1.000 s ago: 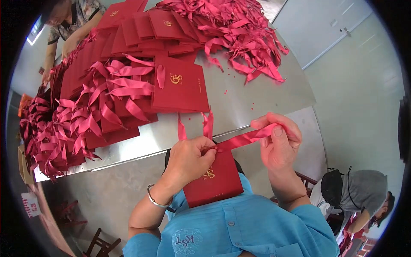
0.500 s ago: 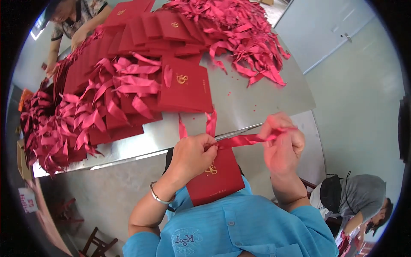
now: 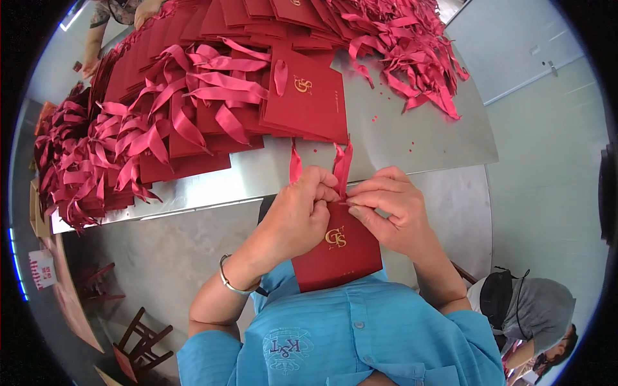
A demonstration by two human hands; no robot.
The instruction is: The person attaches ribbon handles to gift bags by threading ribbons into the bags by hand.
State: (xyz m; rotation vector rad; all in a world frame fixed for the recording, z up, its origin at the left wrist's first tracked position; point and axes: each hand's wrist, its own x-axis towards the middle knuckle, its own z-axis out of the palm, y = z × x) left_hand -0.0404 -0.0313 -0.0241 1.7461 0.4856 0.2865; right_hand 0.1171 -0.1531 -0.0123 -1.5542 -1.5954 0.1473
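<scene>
A dark red paper gift bag (image 3: 341,264) with a gold emblem hangs at the table's front edge, against my blue shirt. My left hand (image 3: 297,212) is closed on its upper left edge, thumb and fingertips pinched near the ribbon hole. My right hand (image 3: 396,209) pinches at the bag's top edge, close beside the left fingertips, on the pink-red ribbon (image 3: 343,168). The ribbon rises from there toward the table; another strand (image 3: 295,164) stands behind my left hand. The ribbon's end between my fingertips is mostly hidden.
Red bags with ribbon handles (image 3: 306,96) lie in overlapping stacks on the metal table (image 3: 444,141). Loose ribbons (image 3: 412,58) are heaped at the far right. A co-worker's hand (image 3: 148,11) is at the far left; another person (image 3: 541,302) bends at the lower right. A wooden stool (image 3: 145,341) stands lower left.
My right hand has come leftward and down to the bag's top edge; the ribbon it held stretched to the right is no longer taut. My left hand keeps its pinch on the bag.
</scene>
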